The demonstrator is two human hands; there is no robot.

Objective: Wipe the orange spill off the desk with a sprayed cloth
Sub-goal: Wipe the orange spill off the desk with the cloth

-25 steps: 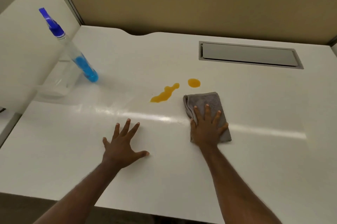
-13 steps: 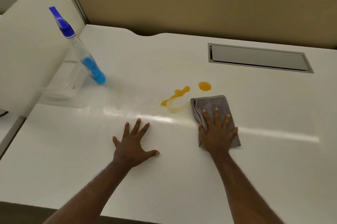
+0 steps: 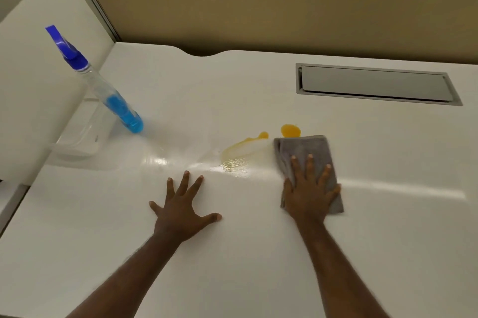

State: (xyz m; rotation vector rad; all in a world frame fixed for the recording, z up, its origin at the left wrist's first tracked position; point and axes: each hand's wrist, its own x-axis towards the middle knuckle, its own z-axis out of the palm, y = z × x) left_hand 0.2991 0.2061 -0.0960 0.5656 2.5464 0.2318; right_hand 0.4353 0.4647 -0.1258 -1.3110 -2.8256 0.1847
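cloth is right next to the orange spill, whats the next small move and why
Probably slide the grey cloth forward under the right hand, over the round orange drop at its far edge. That drop looks untouched, while the patch to its left is only a thin smear. The left hand lies flat on the desk.

Desk [image 3: 258,253]: smooth, glossy white. Cloth [image 3: 305,148]: matt grey fabric. Bottle [image 3: 103,89]: clear plastic. Hatch [image 3: 375,86]: brushed metal.

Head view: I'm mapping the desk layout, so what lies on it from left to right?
Spray bottle → left hand → smeared orange spill → grey cloth under the right hand → cable hatch.
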